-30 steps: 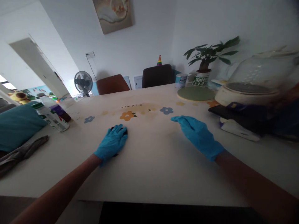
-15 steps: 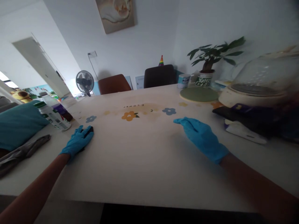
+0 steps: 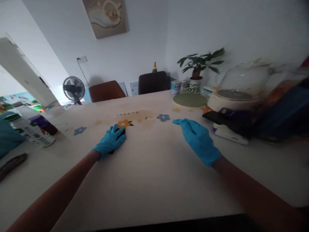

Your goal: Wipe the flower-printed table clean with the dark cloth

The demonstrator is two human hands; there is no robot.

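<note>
My left hand [image 3: 111,141], in a blue glove, lies palm down over a small black object [image 3: 120,132] on the tabletop, by the orange flower print. Only the dark edges of that object show past my fingers, so I cannot make out its kind. My right hand [image 3: 196,138], also blue-gloved, is near the blue flower print at the right. Its fingers are stretched out to the left, lying close together, and nothing shows in them. The pale table cover [image 3: 145,180] with flower prints spreads beneath both hands.
To the left lean a white bottle with a green cap [image 3: 31,130] and a purple-labelled bottle [image 3: 44,124]; a grey cloth [image 3: 12,164] lies nearer. Rightward are a green round mat [image 3: 189,100], a can [image 3: 176,87], a potted plant [image 3: 194,84], a glass-domed appliance [image 3: 235,87] and a white object [image 3: 230,133].
My left hand has slid right across the table with the black object under it, from near the blue flower to the orange one. My right hand keeps nearly the same pose. The view has turned left-to-right slightly.
</note>
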